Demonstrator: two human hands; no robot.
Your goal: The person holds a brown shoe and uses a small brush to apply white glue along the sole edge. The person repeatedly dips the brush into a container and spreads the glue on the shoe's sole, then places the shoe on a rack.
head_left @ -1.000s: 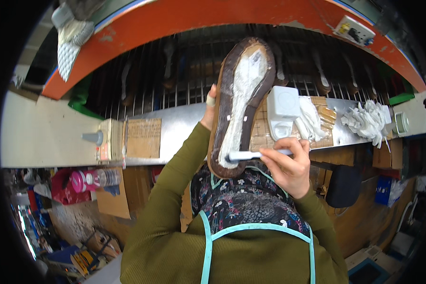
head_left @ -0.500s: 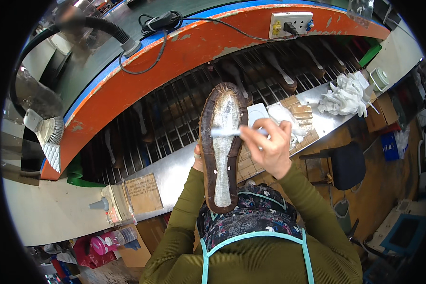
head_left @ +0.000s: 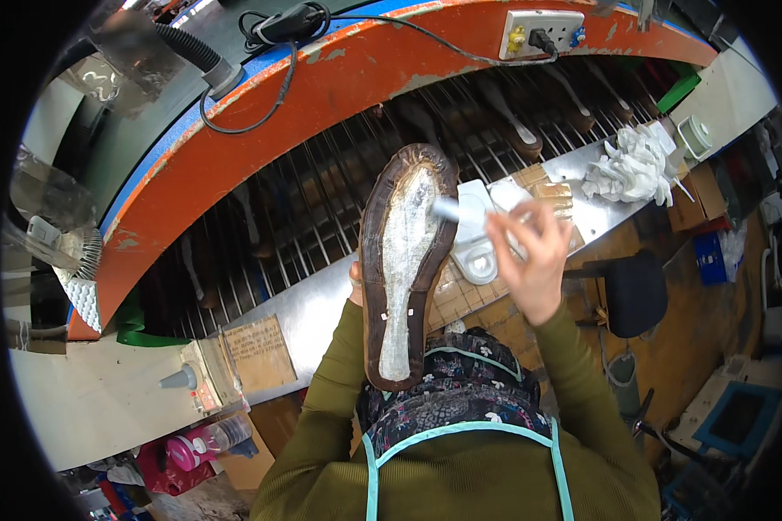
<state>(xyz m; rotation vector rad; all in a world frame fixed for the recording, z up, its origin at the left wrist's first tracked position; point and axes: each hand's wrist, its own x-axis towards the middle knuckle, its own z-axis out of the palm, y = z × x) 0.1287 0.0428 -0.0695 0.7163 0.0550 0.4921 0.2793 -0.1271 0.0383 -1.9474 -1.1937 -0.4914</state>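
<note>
An unsoled brown shoe (head_left: 397,269) is held up in front of me with its underside facing me. A pale grey-white strip runs along the middle of that underside, and its dark rim is gathered at the toe. My left hand (head_left: 355,283) grips the shoe from behind its left edge; most of the fingers are hidden. To the right of the shoe, my right hand (head_left: 534,260) pinches a slim white brush-like tool (head_left: 450,209), smeared by motion. Its tip lies over the forefoot's right edge; whether it touches cannot be made out. Below it, a white plastic tray (head_left: 478,266) rests on cardboard.
Behind is a rack of metal bars (head_left: 321,187) carrying several more shoes, under an orange curved panel (head_left: 356,65) with a power socket (head_left: 543,36). Crumpled white paper (head_left: 632,169) lies on the metal ledge at right. A dark stool (head_left: 634,300) stands beyond.
My right hand and the tool have moved right, from the middle of the pale strip toward the shoe's edge. The white tray is more exposed. The shoe has shifted slightly left.
</note>
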